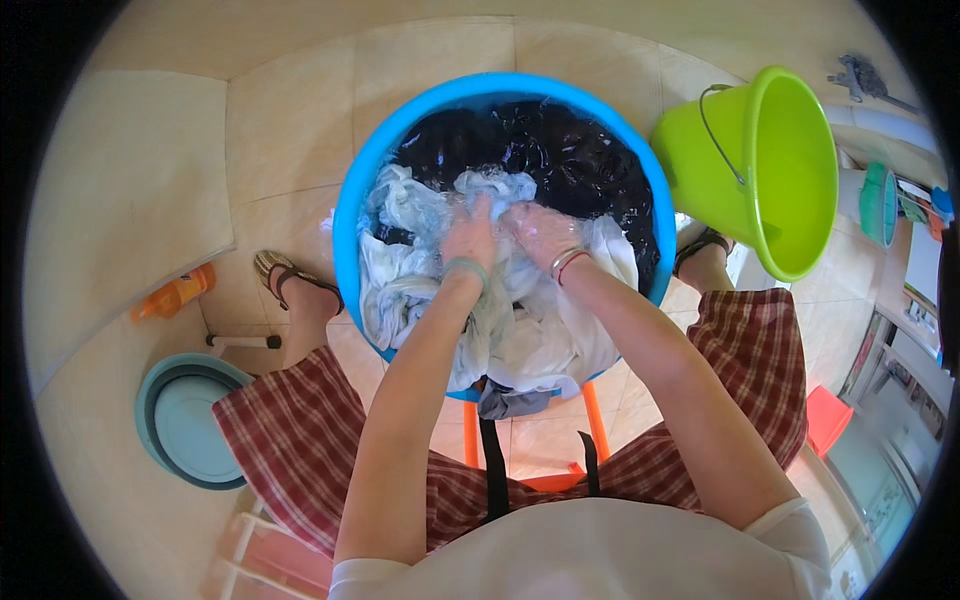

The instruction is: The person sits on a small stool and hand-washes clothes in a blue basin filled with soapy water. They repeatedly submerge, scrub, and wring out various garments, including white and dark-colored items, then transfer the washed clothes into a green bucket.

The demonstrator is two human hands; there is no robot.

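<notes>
A large round blue tub [349,190] stands between my legs with wet laundry in water. White and pale clothes [545,345] are heaped on its near side, some draped over the near rim; dark clothes [560,140] lie soaked at the far side. My left hand [468,238] is closed on a wet pale garment [495,187] in the middle. Right beside it, my right hand [543,235] is closed on the same bunched white fabric. Splashing water and cloth partly hide the fingertips of both hands. A grey cloth [512,402] hangs at the near rim.
A lime green bucket [740,165] with a wire handle stands tipped to the tub's right. At the left are a grey-green basin [195,420] and an orange bottle [175,293]. Orange legs [596,420] show below the tub. A teal container [877,205] stands far right.
</notes>
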